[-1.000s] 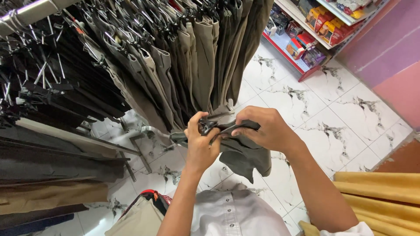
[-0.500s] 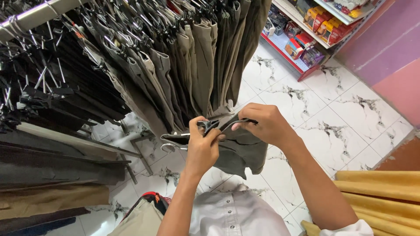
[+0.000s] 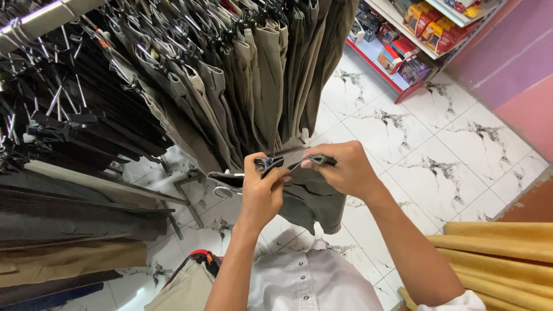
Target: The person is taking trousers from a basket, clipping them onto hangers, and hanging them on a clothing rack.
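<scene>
Both hands grip a black clip hanger [image 3: 288,164]: left hand [image 3: 262,193] pinches one clip, right hand [image 3: 340,170] the other, holding grey-olive trousers [image 3: 314,198] level below the trouser rack [image 3: 230,75].

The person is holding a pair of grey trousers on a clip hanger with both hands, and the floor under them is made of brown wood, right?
Not quite. The head view shows the floor is white marble-patterned tile, not brown wood. The rest holds: the left hand and right hand both hold the grey trousers on a clip hanger.
</scene>
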